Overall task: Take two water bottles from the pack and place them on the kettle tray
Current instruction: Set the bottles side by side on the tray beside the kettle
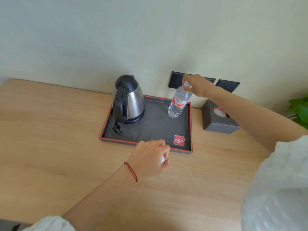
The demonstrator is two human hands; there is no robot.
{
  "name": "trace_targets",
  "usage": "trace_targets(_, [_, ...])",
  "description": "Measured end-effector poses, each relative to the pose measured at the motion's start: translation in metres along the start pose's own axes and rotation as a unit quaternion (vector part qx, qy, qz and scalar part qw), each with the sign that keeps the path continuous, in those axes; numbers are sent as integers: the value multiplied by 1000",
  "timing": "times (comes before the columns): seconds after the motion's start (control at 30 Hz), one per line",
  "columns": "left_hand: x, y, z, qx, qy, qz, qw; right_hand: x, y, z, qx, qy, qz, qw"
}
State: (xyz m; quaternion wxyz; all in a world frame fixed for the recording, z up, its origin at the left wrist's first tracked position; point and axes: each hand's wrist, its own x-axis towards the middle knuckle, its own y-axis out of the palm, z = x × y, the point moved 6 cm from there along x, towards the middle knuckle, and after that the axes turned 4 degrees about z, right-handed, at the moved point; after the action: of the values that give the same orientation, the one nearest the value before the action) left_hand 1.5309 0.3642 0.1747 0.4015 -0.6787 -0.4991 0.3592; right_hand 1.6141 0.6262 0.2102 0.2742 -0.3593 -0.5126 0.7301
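A dark kettle tray (155, 129) with a red rim lies on the wooden table by the wall. A steel kettle (128, 100) with a black handle stands in its far left corner. My right hand (197, 85) grips the cap end of a clear water bottle (178, 104) with a red label, slightly tilted, its base at the tray's far right corner. My left hand (150, 157) hovers just in front of the tray's near edge, closed around a second bottle (163, 158), of which only a small clear part shows. The pack is out of view.
The kettle's black plug (117, 128) lies on the tray's left side. A red logo patch (179, 140) marks the tray's near right corner. A dark tissue box (218, 119) stands right of the tray. Black wall sockets (227, 85) sit behind. Green plant leaves (299, 110) are at the right edge.
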Motion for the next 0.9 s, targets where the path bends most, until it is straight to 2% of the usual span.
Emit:
trace_targets(0.5, [-2,-2,-3,-14,-9,9,1000,12,-13,9,-91,13,-15,996])
trace_targets(0.67, [-14,-10,7,86,-75,4,993,11,-12,5,-73,12,-20,997])
trace_targets(0.8, [-10,-20,25,106,-153,50,981,12,-12,4,-61,9,-20,998])
trace_targets(0.9, [9,-46,34,71,-143,34,987,15,-11,3,-54,7,-20,998])
